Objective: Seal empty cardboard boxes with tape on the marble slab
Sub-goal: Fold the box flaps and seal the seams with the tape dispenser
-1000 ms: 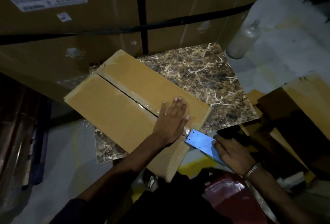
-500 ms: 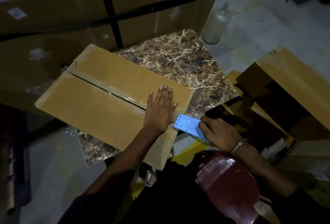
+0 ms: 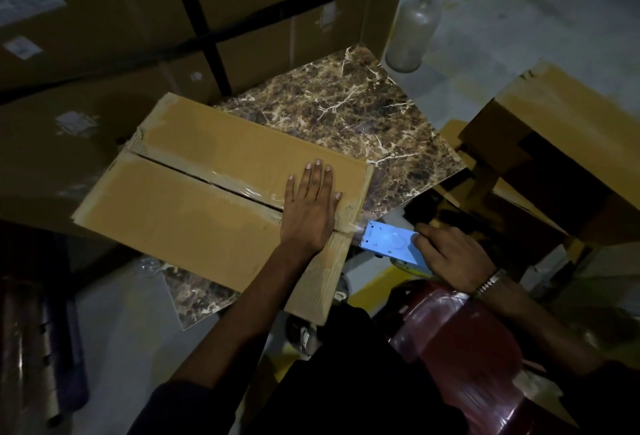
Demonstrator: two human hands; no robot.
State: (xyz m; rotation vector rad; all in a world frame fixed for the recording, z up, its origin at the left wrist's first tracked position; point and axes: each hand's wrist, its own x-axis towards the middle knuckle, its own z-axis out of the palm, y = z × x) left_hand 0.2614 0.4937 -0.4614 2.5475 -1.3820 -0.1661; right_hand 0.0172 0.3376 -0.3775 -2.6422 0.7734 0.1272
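A closed tan cardboard box (image 3: 194, 212) lies on the brown marble slab (image 3: 349, 115). Shiny clear tape runs along its centre seam. My left hand (image 3: 311, 206) lies flat, fingers spread, on the near-right end of the seam. My right hand (image 3: 453, 258) grips a blue tape dispenser (image 3: 388, 242) just off the box's right edge. A short strip of tape stretches from the dispenser to the box corner.
Large strapped cartons (image 3: 194, 18) rise behind the slab. A translucent plastic bottle (image 3: 414, 29) stands on the floor at the back right. More tan boxes (image 3: 561, 129) sit to the right. A dark red plastic seat (image 3: 460, 341) is below my right arm.
The view has swung, so the box and hands sit differently in frame. My left hand stays pressed on the seam's end, and my right hand keeps the dispenser just past the box's edge.
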